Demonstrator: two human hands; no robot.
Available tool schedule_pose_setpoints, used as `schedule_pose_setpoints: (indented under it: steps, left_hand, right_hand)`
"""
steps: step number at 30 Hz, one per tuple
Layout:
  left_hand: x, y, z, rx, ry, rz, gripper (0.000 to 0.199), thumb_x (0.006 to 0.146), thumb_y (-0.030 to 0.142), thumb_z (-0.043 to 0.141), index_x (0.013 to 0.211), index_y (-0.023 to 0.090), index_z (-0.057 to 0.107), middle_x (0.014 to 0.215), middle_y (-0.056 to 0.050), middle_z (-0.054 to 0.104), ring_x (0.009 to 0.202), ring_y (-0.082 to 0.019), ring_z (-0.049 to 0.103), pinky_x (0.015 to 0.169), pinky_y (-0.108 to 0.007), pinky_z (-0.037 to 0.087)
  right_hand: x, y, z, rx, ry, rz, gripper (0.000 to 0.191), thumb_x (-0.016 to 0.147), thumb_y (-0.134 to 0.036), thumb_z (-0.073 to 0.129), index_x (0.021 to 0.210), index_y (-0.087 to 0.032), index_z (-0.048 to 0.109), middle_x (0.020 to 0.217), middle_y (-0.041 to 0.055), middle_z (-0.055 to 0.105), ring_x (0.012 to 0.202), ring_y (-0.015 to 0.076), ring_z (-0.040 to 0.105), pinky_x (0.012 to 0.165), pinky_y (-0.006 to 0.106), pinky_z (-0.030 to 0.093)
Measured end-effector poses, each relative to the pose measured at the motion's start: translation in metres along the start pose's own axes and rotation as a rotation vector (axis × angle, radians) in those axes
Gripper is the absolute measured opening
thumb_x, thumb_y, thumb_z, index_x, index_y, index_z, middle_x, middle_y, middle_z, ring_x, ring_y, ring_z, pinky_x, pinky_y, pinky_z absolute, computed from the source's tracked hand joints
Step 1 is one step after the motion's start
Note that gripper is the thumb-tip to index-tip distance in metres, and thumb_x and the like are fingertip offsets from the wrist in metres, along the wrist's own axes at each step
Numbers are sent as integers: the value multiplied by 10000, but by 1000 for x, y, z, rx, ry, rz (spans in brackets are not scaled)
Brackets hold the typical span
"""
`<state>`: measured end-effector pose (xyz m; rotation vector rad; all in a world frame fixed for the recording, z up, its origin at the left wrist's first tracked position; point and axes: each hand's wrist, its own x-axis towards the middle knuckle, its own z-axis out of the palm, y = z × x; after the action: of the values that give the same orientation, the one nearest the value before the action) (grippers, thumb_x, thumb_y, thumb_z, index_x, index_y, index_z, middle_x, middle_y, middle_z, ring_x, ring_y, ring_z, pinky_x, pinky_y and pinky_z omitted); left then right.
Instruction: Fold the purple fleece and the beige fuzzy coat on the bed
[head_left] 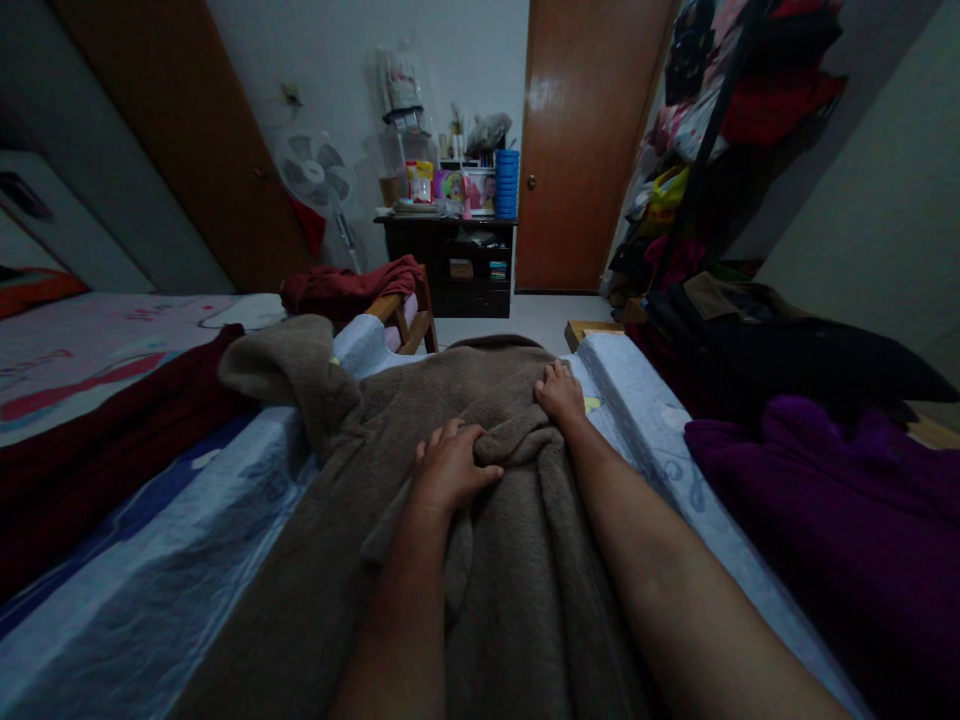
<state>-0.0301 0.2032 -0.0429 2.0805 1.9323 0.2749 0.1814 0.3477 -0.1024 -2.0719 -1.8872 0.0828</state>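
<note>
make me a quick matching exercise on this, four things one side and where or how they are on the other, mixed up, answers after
Things:
1. left hand
2. brown fleecy cloth
3. purple cloth
4. white fan

Place or state:
A. spread out in the middle of the foreground
B. at the back, left of the black shelf unit
C. palm down, thumb apart from the fingers
D. at the right side of the picture, in front of the black garment

Pairs: 1-C, 2-A, 3-D, 4-B
</note>
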Motion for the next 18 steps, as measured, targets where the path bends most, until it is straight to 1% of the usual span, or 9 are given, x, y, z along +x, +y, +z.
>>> schedule_pose_setpoints:
  steps: [4,9,14,16,18]
  left_hand:
    - [1,4,0,18,45,-9,504,707,444,698,1187,329,601,1356,-55,509,1221,-303,488,1006,-465,369]
    - [1,5,2,24,62,-23,505,735,448,669,1220,333,589,1345,-64,515,1227,-300,479,1009,-455,359]
    - [-1,7,2,24,72,-23,491,742,431,654,1219,332,586,1327,-69,525,1213,-297,491,999,-451,367]
    - [-1,7,1,25,76,-19,479,744,425,649,1210,331,590,1313,-72,533,1205,-304,497,990,-456,373]
    - [-2,7,1,25,74,-18,475,743,422,648,1205,330,593,1309,-74,535,1202,-310,500,985,-458,376]
  right_hand:
    - [-4,2,-3,-8,-71,-14,517,949,-323,324,1411,-108,408,1566,152,271,1417,263,269,1131,399,230]
    - [-12,5,-5,-27,-156,3,603,949,-376,376,1465,-69,323,1574,189,230,1432,289,248,1127,409,236]
    - [-23,2,-9,-25,-229,32,604,941,-432,399,1430,-77,391,1520,198,346,1392,297,338,1101,409,279]
    - [-30,0,-10,-20,-243,39,587,943,-436,394,1415,-88,422,1497,194,389,1388,299,347,1101,407,280]
    - [-38,-2,-11,-14,-246,46,596,947,-445,379,1417,-82,425,1494,204,391,1389,308,348,1101,412,281]
